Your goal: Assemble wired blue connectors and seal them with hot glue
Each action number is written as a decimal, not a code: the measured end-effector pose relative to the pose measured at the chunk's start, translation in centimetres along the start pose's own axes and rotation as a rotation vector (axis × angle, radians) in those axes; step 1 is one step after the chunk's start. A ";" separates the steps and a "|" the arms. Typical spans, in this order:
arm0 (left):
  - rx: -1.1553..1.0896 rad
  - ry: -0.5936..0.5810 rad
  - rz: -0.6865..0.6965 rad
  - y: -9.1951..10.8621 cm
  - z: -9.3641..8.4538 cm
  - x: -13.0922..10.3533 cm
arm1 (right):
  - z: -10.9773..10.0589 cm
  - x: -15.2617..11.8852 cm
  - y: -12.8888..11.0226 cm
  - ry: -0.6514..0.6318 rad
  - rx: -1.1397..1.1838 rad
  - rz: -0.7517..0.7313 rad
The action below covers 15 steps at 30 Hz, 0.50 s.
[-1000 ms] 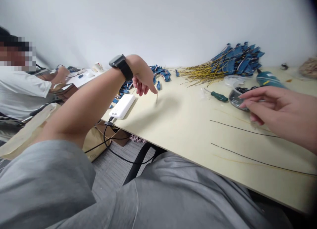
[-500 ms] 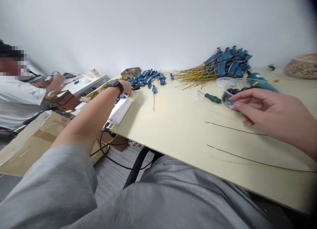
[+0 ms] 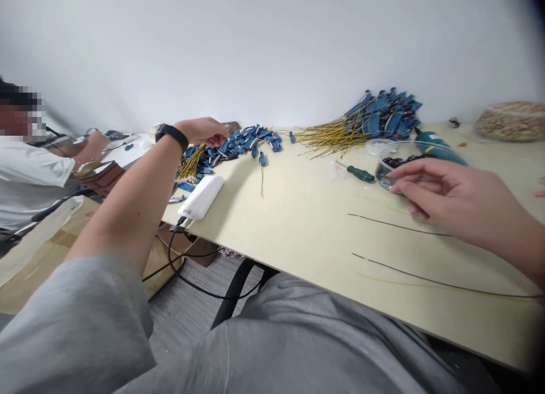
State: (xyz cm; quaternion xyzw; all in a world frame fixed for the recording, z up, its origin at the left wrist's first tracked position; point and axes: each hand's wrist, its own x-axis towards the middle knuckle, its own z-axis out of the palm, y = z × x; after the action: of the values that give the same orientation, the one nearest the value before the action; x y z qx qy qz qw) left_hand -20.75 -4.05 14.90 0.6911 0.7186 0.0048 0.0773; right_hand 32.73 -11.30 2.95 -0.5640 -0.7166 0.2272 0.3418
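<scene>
My left hand, with a dark watch on the wrist, is over the left end of a pile of blue pieces; its fingers are pressed together, and what they hold, if anything, is too small to name. My right hand hovers by a clear round tub of black parts, thumb and forefinger pinched, contents not visible. Thin black wires and yellow wires lie below it. A larger bundle of blue pieces with yellow wires rests against the wall.
A white power bank with a black cable sits at the table's left edge. A green screwdriver, a teal bottle and a bag of beige pieces are at right. At far left a person works beside a box.
My left hand has lifted from beside the power bank and moved up and slightly left, uncovering blue pieces and yellow wires. My right hand keeps its pinch, almost unmoved. The view has shifted slightly.
</scene>
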 end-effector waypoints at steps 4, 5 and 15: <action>-0.334 -0.068 0.068 0.0 -0.8 -0.1 | 0.0 -0.2 -0.2 -0.006 0.022 0.002; -0.417 -0.095 0.085 0.2 -0.9 -0.1 | 0.0 -0.2 -0.3 -0.010 0.036 0.000; -0.360 -0.329 0.245 6.6 -1.3 0.1 | 0.0 -0.6 -0.6 -0.026 0.111 -0.031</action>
State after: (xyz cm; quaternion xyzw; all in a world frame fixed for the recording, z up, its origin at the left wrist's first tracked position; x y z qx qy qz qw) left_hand -14.38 -3.54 16.97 0.7397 0.5947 0.0294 0.3136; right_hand 32.38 -12.04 3.21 -0.5299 -0.7159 0.2686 0.3669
